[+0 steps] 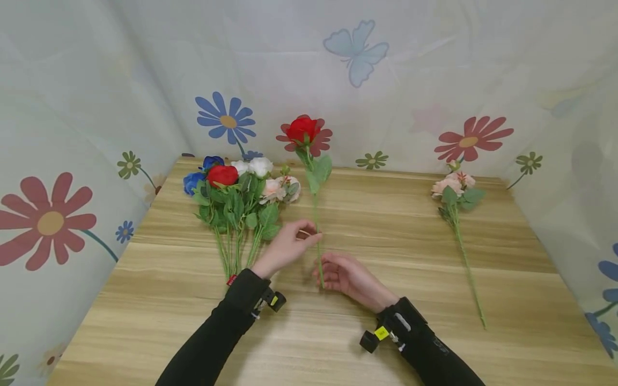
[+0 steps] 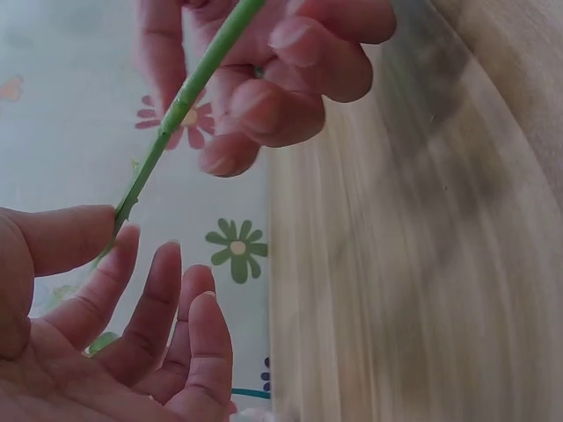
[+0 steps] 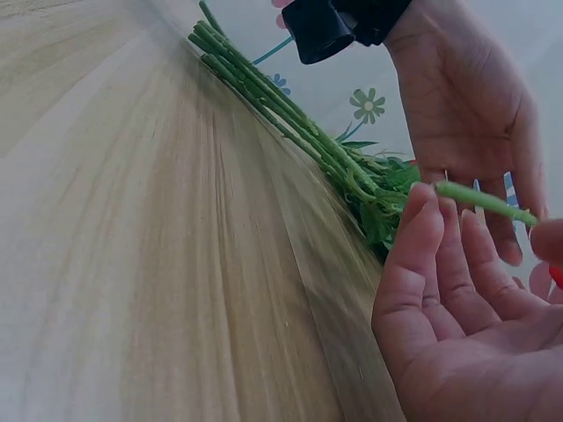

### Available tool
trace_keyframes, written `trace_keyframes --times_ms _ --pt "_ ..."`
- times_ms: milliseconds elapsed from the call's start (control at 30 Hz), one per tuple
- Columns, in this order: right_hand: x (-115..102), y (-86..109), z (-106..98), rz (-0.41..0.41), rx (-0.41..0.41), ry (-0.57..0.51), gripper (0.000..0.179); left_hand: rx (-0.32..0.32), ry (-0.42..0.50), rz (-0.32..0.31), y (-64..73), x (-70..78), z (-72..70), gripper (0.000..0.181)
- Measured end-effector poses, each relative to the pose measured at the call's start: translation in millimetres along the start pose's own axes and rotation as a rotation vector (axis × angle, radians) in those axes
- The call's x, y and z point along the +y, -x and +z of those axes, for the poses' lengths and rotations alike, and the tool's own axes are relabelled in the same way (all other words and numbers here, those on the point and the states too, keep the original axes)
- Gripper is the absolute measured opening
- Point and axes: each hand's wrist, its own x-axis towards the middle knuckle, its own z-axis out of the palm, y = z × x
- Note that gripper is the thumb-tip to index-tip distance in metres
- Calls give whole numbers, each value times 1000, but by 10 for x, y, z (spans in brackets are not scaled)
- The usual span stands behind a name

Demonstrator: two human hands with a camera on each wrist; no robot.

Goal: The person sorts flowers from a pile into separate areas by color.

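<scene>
A long-stemmed red rose [image 1: 303, 130] stands upright above the table, bloom at the top. My left hand [image 1: 289, 244] pinches its green stem [image 2: 180, 105] between thumb and index fingertip, the other fingers spread loosely. Lower down, my right hand [image 1: 354, 280] is cupped at the bottom of the stem, palm up and fingers loosely bent. The stem's cut end [image 3: 444, 189] overlaps the right fingertips in the right wrist view. Left of the left hand lies a bunch of flowers [image 1: 236, 206] with blue, red, white and pale pink blooms, stems toward me.
A pale pink flower [image 1: 454, 187] with a long stem lies apart on the right side of the wooden table [image 1: 386, 225]. A printed cloth [image 1: 270, 64] with flowers and a butterfly hangs behind and along the sides. Black wrist cameras [image 1: 276, 300] are strapped to both sleeves.
</scene>
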Motion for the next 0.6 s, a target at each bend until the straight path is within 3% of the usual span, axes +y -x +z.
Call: trace_keyframes --times_ms 367,600 --pt "18 66 -30 -32 -7 121 37 -1 6 -18 -48 -57 101 20" --pt "17 86 -37 -27 9 144 40 4 2 -3 -66 -90 143 23"
